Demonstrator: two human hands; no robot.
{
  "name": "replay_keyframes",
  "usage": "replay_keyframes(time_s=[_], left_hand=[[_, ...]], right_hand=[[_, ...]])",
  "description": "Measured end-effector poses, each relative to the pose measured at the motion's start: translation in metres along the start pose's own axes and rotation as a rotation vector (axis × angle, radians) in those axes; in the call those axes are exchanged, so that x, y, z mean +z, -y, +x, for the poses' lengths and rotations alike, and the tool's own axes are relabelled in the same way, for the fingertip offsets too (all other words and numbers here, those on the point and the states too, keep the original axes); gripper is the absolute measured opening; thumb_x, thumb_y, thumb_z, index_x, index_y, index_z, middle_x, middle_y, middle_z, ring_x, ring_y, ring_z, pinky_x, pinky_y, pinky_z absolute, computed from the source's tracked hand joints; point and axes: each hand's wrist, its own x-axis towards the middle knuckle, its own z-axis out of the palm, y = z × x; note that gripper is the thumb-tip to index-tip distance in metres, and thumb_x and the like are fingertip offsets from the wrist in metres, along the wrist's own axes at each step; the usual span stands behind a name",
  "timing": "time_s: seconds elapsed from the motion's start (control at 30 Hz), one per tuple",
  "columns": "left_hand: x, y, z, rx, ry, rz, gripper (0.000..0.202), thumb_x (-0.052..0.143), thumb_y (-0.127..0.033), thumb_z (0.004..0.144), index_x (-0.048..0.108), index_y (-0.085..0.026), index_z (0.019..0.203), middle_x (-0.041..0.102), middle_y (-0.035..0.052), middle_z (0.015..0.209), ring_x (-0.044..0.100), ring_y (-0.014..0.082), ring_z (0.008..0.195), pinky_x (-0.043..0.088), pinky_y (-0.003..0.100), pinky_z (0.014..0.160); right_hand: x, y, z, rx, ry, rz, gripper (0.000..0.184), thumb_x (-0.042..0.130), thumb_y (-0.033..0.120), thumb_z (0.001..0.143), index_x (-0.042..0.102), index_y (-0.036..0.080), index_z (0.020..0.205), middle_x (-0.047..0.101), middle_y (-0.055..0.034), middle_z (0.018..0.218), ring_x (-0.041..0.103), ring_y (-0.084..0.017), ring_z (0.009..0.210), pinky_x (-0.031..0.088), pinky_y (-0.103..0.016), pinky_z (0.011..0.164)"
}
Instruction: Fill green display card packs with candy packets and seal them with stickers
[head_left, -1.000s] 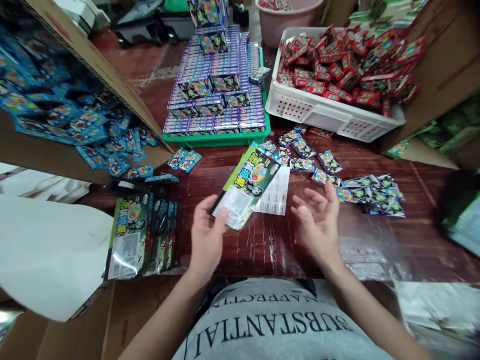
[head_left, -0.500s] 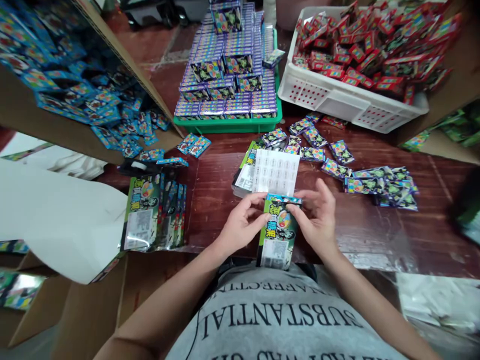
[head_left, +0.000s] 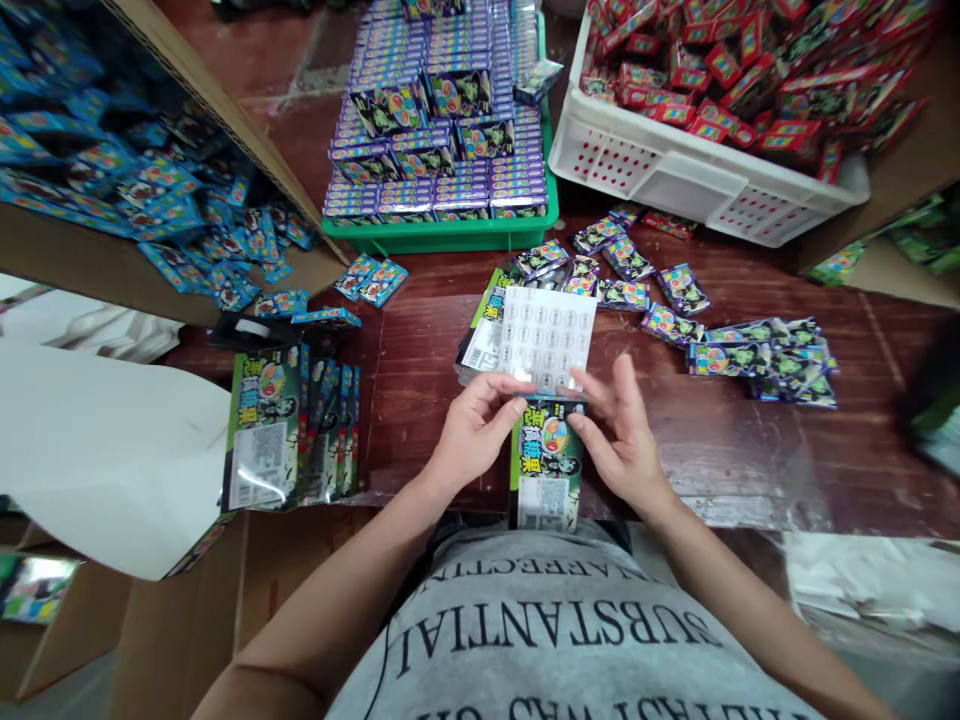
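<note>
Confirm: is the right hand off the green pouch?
No, the right hand and the left hand both pinch the top edge of the green pouch.

Wooden table [head_left: 420,400], green tray [head_left: 442,238], white crate [head_left: 652,175], scattered sachets [head_left: 675,295], rows of green pouches [head_left: 292,425]

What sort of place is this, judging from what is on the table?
Probably a small packing workshop. A green tray holds stacked purple boxes, a white crate is heaped with red packets, and the left hand and right hand hold a green pouch.
</note>
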Motion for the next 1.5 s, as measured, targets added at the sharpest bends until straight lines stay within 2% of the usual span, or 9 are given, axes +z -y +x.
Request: replay_keyframes(time_s=[0.1, 0.27, 0.63, 0.8, 0.9, 1.0, 1.07, 1.2, 1.5], left_hand=[[0.002, -0.003, 0.001, -0.021, 0.013, -0.009, 0.029, 0.066, -0.029, 0.091, 0.061, -0.022, 0.118, 0.075, 0.0051, 0.109, 0.07, 0.0171, 0.102, 0.054, 0.037, 0.096], [0.0, -0.02, -0.001, -0.061, 0.063, 0.138, 0.016, 0.068, -0.034, 0.09, 0.072, -0.019, 0.093, 0.075, 0.0065, 0.109, 0.07, 0.0185, 0.101, 0.055, 0.038, 0.096], [-0.008, -0.044, 0.015, -0.19, 0.167, 0.113, 0.015, 0.075, -0.032, 0.083, 0.075, -0.017, 0.086, 0.078, 0.0037, 0.09, 0.071, 0.016, 0.082, 0.057, 0.036, 0.086], [-0.009, -0.04, 0.009, -0.13, 0.276, 0.11, 0.018, 0.076, -0.031, 0.083, 0.077, -0.02, 0.098, 0.078, 0.006, 0.105, 0.072, 0.0189, 0.096, 0.057, 0.04, 0.095], [-0.006, -0.034, 0.003, -0.084, 0.249, 0.095, 0.023, 0.079, -0.028, 0.081, 0.075, -0.02, 0.101, 0.076, 0.0065, 0.111, 0.072, 0.0186, 0.1, 0.057, 0.038, 0.096], [-0.003, -0.029, 0.001, -0.054, 0.225, 0.112, 0.017, 0.075, -0.027, 0.085, 0.074, -0.02, 0.1, 0.076, 0.0064, 0.11, 0.071, 0.0175, 0.1, 0.056, 0.037, 0.095], [0.0, -0.029, 0.0, -0.037, 0.23, 0.126, 0.016, 0.074, -0.027, 0.086, 0.074, -0.02, 0.099, 0.076, 0.0062, 0.109, 0.071, 0.0176, 0.099, 0.056, 0.036, 0.095], [0.002, -0.032, -0.001, -0.017, 0.217, 0.146, 0.015, 0.074, -0.027, 0.084, 0.074, -0.02, 0.098, 0.076, 0.0055, 0.104, 0.071, 0.018, 0.097, 0.057, 0.037, 0.094], [-0.01, -0.028, -0.012, -0.002, 0.145, 0.162, 0.018, 0.07, -0.028, 0.089, 0.074, -0.02, 0.104, 0.076, 0.0061, 0.111, 0.071, 0.0194, 0.103, 0.056, 0.038, 0.099]], right_hand=[[0.0, 0.005, 0.003, 0.004, -0.057, 0.053, 0.093, 0.06, 0.032, 0.096, -0.007, 0.046, 0.159, 0.054, -0.0053, 0.148, 0.066, -0.025, 0.118, 0.056, -0.052, 0.103], [-0.008, 0.026, 0.01, 0.075, -0.049, 0.045, 0.079, 0.066, 0.037, 0.093, 0.02, 0.039, 0.157, 0.073, -0.0027, 0.101, 0.071, -0.025, 0.099, 0.058, -0.05, 0.097], [-0.018, 0.042, 0.031, 0.366, -0.044, 0.27, 0.1, 0.084, 0.033, 0.077, 0.026, 0.03, 0.158, 0.078, -0.0002, 0.09, 0.075, -0.025, 0.091, 0.059, -0.052, 0.097], [-0.034, 0.039, 0.014, 0.249, 0.068, 0.165, 0.086, 0.072, 0.035, 0.09, 0.022, 0.038, 0.16, 0.078, -0.0004, 0.097, 0.074, -0.024, 0.099, 0.057, -0.052, 0.099], [-0.047, 0.048, 0.01, 0.115, 0.093, 0.062, 0.068, 0.067, 0.032, 0.093, 0.036, 0.042, 0.153, 0.074, -0.0022, 0.114, 0.069, -0.023, 0.108, 0.055, -0.048, 0.1], [-0.059, 0.067, 0.023, -0.043, 0.122, -0.103, 0.029, 0.07, 0.031, 0.091, 0.066, 0.035, 0.12, 0.065, -0.004, 0.125, 0.061, -0.024, 0.12, 0.05, -0.044, 0.104], [-0.061, 0.08, 0.037, -0.088, 0.298, -0.206, 0.006, 0.069, 0.034, 0.092, 0.069, 0.03, 0.097, 0.064, -0.0042, 0.12, 0.06, -0.024, 0.117, 0.049, -0.043, 0.103], [-0.05, 0.087, 0.056, -0.104, 0.565, -0.427, 0.007, 0.069, 0.033, 0.089, 0.065, 0.027, 0.087, 0.068, -0.0021, 0.102, 0.063, -0.023, 0.101, 0.052, -0.041, 0.09], [-0.031, 0.07, 0.048, -0.217, 0.406, -0.622, 0.013, 0.064, 0.041, 0.095, 0.066, 0.029, 0.099, 0.069, -0.0042, 0.106, 0.066, -0.024, 0.099, 0.053, -0.04, 0.083]])
